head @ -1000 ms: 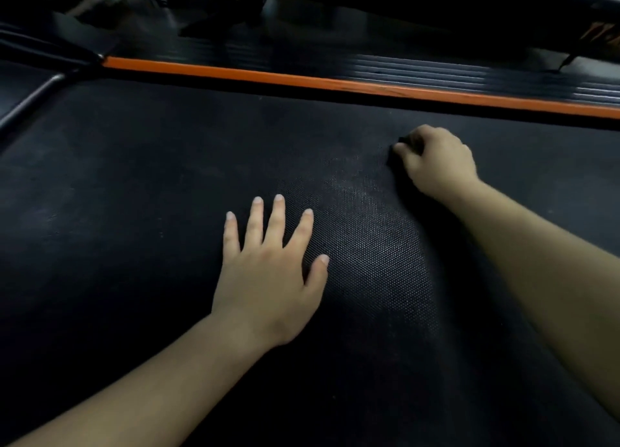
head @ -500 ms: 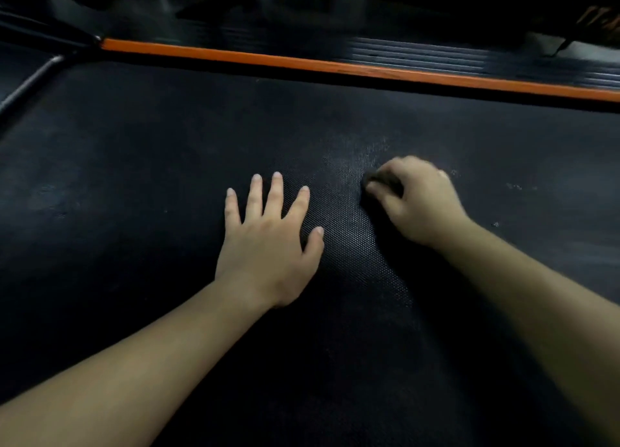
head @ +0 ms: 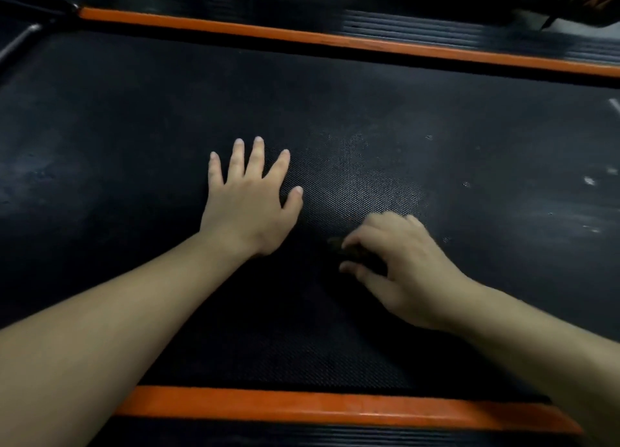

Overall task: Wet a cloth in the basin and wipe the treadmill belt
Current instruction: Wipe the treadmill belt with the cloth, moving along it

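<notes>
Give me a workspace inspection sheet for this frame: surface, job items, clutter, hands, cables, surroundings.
Surface: treadmill belt, black, textured; pale smudges and white specks toward its right.
Job's things: dark cloth bunched in the right hand, on the belt; basin not in view.
Clutter: nothing seen.
Hands: left hand flat on belt, fingers spread; right hand grips the cloth.
Cables: nothing seen.
Surroundings: orange strips along both belt edges; ribbed black side rail beyond the far one; dim light.

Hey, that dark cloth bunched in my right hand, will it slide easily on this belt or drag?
Probably floppy: the cloth is wadded small inside the right hand. It will likely drag rather than glide, since the belt is finely dimpled. Wetness can't be judged.
</notes>
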{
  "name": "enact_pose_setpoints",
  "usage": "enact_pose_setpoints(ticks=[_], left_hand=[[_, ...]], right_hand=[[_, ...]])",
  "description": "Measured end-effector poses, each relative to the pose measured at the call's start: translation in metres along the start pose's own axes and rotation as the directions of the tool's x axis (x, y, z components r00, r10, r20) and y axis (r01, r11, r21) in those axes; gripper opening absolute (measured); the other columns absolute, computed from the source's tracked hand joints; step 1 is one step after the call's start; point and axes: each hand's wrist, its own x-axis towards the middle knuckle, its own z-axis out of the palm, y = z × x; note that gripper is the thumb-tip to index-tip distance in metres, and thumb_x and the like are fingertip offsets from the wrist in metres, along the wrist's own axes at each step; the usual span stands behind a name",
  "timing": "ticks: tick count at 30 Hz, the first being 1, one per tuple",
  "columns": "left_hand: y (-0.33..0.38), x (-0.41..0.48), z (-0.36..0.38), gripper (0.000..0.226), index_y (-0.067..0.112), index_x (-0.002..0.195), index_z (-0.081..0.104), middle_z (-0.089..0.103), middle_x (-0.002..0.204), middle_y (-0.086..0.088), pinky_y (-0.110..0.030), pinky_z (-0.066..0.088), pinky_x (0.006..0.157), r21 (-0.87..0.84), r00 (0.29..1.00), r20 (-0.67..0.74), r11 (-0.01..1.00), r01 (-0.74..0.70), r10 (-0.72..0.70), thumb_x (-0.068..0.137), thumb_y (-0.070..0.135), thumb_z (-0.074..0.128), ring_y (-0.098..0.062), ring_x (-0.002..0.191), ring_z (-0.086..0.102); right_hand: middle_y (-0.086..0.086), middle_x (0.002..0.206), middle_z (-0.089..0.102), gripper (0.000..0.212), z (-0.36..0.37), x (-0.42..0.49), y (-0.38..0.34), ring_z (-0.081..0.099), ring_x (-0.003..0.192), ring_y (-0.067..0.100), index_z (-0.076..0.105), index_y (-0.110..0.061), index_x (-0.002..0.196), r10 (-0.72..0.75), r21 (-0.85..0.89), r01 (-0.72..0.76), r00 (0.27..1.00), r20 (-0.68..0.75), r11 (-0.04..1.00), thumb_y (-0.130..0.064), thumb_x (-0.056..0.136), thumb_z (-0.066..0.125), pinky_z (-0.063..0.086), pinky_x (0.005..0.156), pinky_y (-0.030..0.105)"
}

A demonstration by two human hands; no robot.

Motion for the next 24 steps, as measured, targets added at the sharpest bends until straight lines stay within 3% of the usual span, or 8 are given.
enact_pose_setpoints(ticks=[3,5,7,8,13,20,24], left_hand=[[0.001,-0.001,0.001,0.071,0.031,0.161,0.005,-0.002,0.17,-0.01,-0.059,-0.002,0.123,0.023,1.0,0.001,1.0,0.006,-0.006,0.097,0.061,0.01,-0.031,0.155,-0.008],[0.001,-0.002,0.0,0.07,0.03,0.161,0.006,-0.002,0.17,-0.01,-0.058,-0.003,0.123,0.025,1.0,0.012,1.0,0.006,-0.007,0.099,0.061,0.012,-0.032,0.155,-0.008],[0.002,-0.008,-0.001,0.069,0.03,0.161,0.005,-0.003,0.17,-0.009,-0.058,-0.004,0.123,0.016,0.999,0.04,1.0,0.006,-0.007,0.099,0.061,0.013,-0.031,0.155,-0.01],[0.003,-0.013,-0.001,0.07,0.031,0.161,0.004,-0.005,0.17,-0.009,-0.057,-0.005,0.123,0.013,0.998,0.055,1.0,0.007,-0.008,0.099,0.061,0.014,-0.03,0.155,-0.011],[0.011,-0.038,-0.003,0.07,0.031,0.161,0.002,-0.008,0.17,-0.007,-0.056,-0.008,0.122,-0.002,0.997,0.076,1.0,0.011,-0.011,0.099,0.061,0.015,-0.028,0.155,-0.014],[0.025,-0.065,-0.003,0.067,0.033,0.161,0.0,-0.011,0.169,-0.005,-0.056,-0.011,0.122,-0.008,0.993,0.114,0.999,0.04,-0.038,0.101,0.06,0.016,-0.026,0.154,-0.018],[0.028,-0.066,-0.005,0.066,0.033,0.161,0.001,-0.011,0.169,-0.004,-0.056,-0.01,0.122,-0.007,0.991,0.12,0.998,0.064,-0.062,0.102,0.058,0.018,-0.026,0.154,-0.017]], right_hand=[[-0.005,0.09,0.059,0.029,-0.007,0.001,0.017,0.053,0.084,0.021,0.065,-0.026,0.098,-0.077,-0.057,0.078,0.997,0.025,0.995,-0.049,0.088,0.051,0.039,0.073,0.036],[0.0,0.091,0.061,0.031,-0.011,0.013,0.036,0.056,0.086,0.027,0.066,-0.023,0.1,0.03,-0.102,-0.038,0.997,-0.074,0.994,-0.048,0.088,0.051,0.046,0.078,0.043],[0.0,0.093,0.06,0.028,-0.01,0.012,0.038,0.055,0.091,0.029,0.066,-0.022,0.102,0.174,-0.054,-0.182,0.977,-0.121,0.982,-0.044,0.089,0.057,0.045,0.085,0.049],[-0.001,0.094,0.06,0.026,-0.007,0.004,0.032,0.055,0.093,0.027,0.066,-0.023,0.102,0.179,-0.029,-0.183,0.977,-0.115,0.983,-0.044,0.089,0.058,0.043,0.086,0.048],[-0.014,0.092,0.055,0.027,-0.009,-0.057,-0.01,0.051,0.089,0.013,0.064,-0.031,0.097,-0.107,0.089,0.096,0.985,0.138,0.991,-0.054,0.087,0.053,0.039,0.078,0.041],[-0.019,0.086,0.051,0.028,-0.02,-0.058,0.024,0.047,0.085,0.009,0.066,-0.032,0.094,-0.009,0.064,0.01,1.0,-0.01,0.998,-0.055,0.084,0.054,0.042,0.078,0.044],[-0.018,0.086,0.053,0.028,-0.024,-0.086,0.009,0.049,0.087,0.006,0.065,-0.033,0.092,-0.113,0.096,0.099,0.981,0.157,0.99,-0.058,0.084,0.054,0.038,0.079,0.036]])
